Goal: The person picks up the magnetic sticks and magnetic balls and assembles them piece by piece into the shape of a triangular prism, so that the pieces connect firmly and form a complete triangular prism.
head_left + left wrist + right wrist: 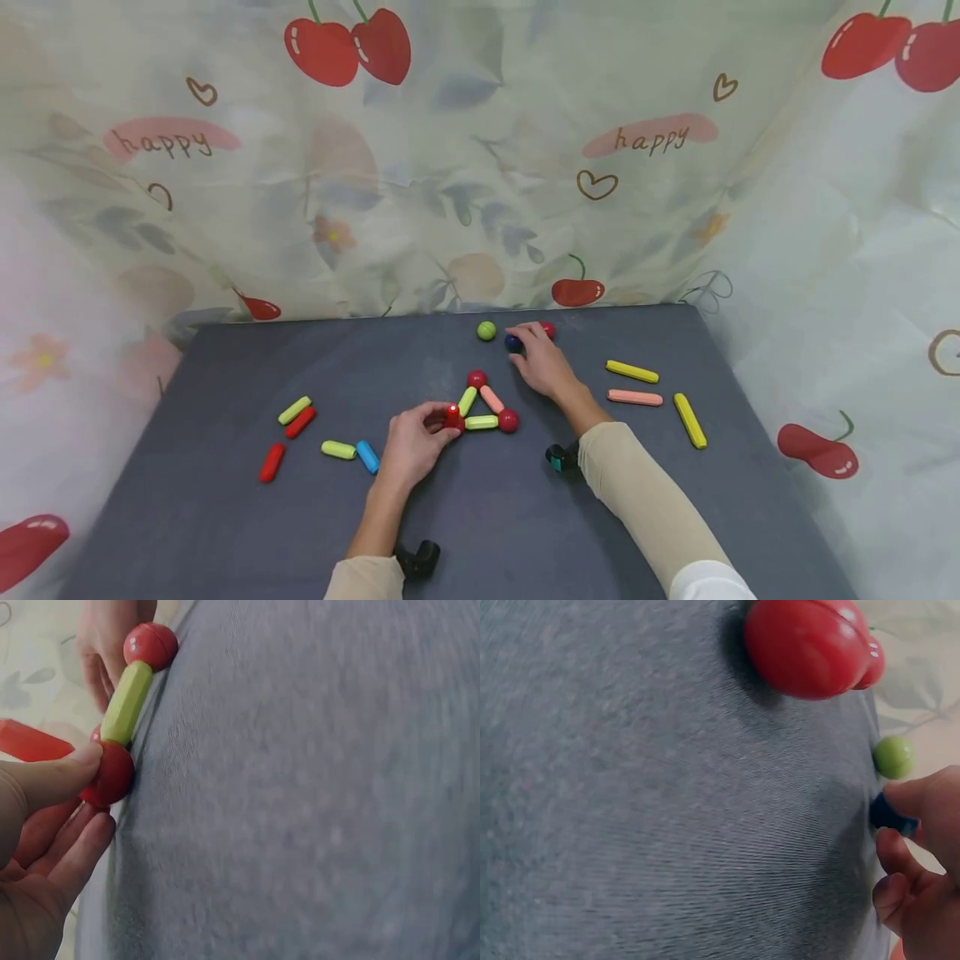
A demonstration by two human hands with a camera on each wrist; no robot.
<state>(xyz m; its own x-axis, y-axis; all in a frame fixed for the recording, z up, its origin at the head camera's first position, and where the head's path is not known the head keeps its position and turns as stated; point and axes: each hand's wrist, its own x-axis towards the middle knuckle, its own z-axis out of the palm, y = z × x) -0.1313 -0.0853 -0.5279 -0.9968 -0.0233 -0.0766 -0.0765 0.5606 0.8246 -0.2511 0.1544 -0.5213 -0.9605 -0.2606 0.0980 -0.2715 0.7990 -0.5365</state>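
A small triangle of rods and red balls lies in the middle of the table. My left hand (pixel 411 443) pinches the red ball (pixel 116 774) at its near left corner, from which a red rod (pixel 34 741) stands up. A light green rod (pixel 482 422) runs from there to the near right red ball (pixel 507 420). Another light green rod (pixel 467 402) and a pink rod (pixel 492 398) meet at the far red ball (pixel 477 379). Beyond the triangle, my right hand (pixel 546 365) holds a blue ball (pixel 889 815) between thumb and fingers, low at the table.
A green ball (pixel 486 331) sits left of the right hand, and a loose red ball (pixel 548 330) shows behind it. Yellow rods (pixel 632 371) and a pink rod (pixel 634 397) lie right. Red rods (pixel 272 462), green rods (pixel 338 450) and a blue rod (pixel 367 457) lie left.
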